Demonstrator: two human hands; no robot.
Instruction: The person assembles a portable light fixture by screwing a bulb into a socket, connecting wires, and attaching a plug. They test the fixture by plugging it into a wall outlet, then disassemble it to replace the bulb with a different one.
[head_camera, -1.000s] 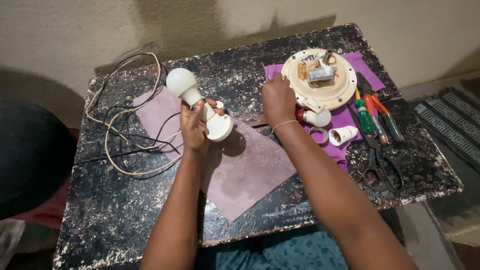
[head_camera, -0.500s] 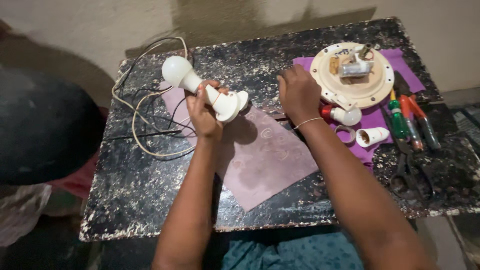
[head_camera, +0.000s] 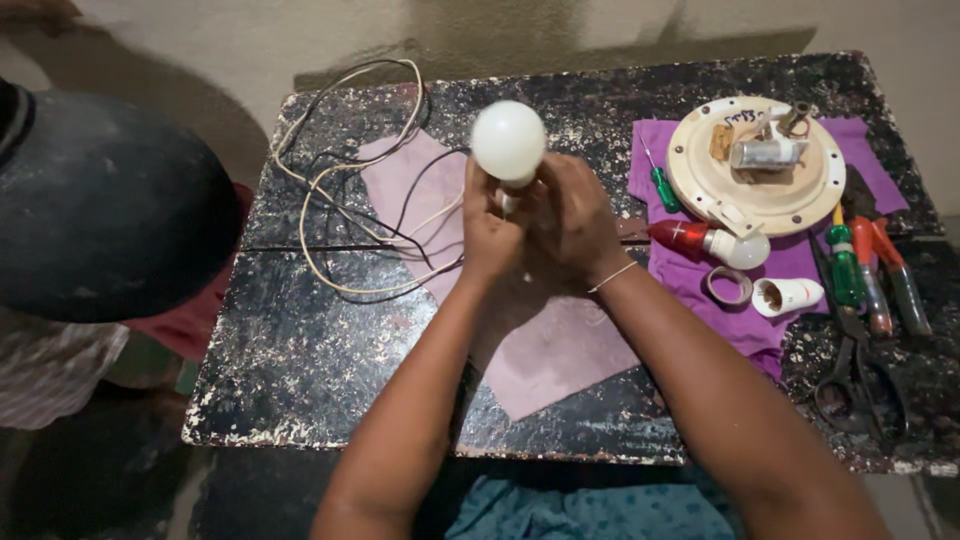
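A white round light bulb (head_camera: 508, 140) stands upright above the worn black table (head_camera: 300, 370), with its base hidden in my hands. My left hand (head_camera: 488, 232) grips the stem below the globe. My right hand (head_camera: 572, 222) is pressed against it from the right, closed around the same lower part, which looks like a white holder. Both hands hover over a pale pink cloth (head_camera: 560, 350). Wires (head_camera: 340, 220) run from under my hands to the left.
On a purple cloth (head_camera: 700, 280) at right lie a round cream base plate (head_camera: 757, 165) with parts, a red-and-white bulb (head_camera: 705, 242), a white socket (head_camera: 788, 296), a tape ring (head_camera: 728, 286), screwdrivers (head_camera: 860, 275) and scissors (head_camera: 860, 380). A person's dark-haired head (head_camera: 105, 200) is at left.
My right hand left the items by the base plate and joined my left on the bulb's holder. The bulb went from tilted to upright, and the view shifted left.
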